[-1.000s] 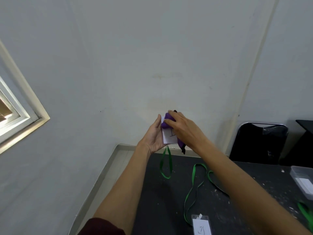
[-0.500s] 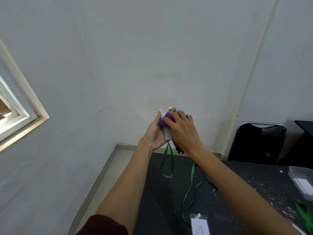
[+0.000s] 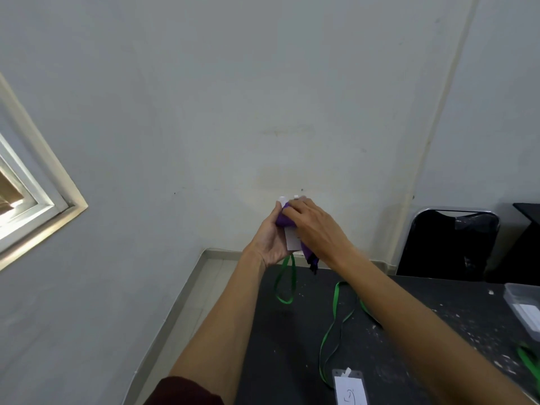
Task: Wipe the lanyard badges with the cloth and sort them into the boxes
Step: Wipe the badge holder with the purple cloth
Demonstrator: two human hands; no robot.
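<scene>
My left hand (image 3: 270, 238) holds a white badge (image 3: 293, 239) upright in front of the wall, above the table's far edge. Its green lanyard (image 3: 285, 283) hangs down in a loop. My right hand (image 3: 315, 226) grips a purple cloth (image 3: 283, 220) and presses it against the badge's upper part; a dark end of the cloth dangles below my wrist. A second badge (image 3: 350, 390) with a green lanyard (image 3: 333, 334) lies on the black table (image 3: 292, 361) near me.
A clear plastic box (image 3: 524, 308) with a white card inside sits at the table's right edge, with another green lanyard (image 3: 529, 359) in front of it. A black chair (image 3: 447, 244) stands behind the table. A window frame (image 3: 38, 194) is on the left wall.
My right hand has slid the purple cloth upward along the badge, from its middle to its top edge. The left hand has kept its hold.
</scene>
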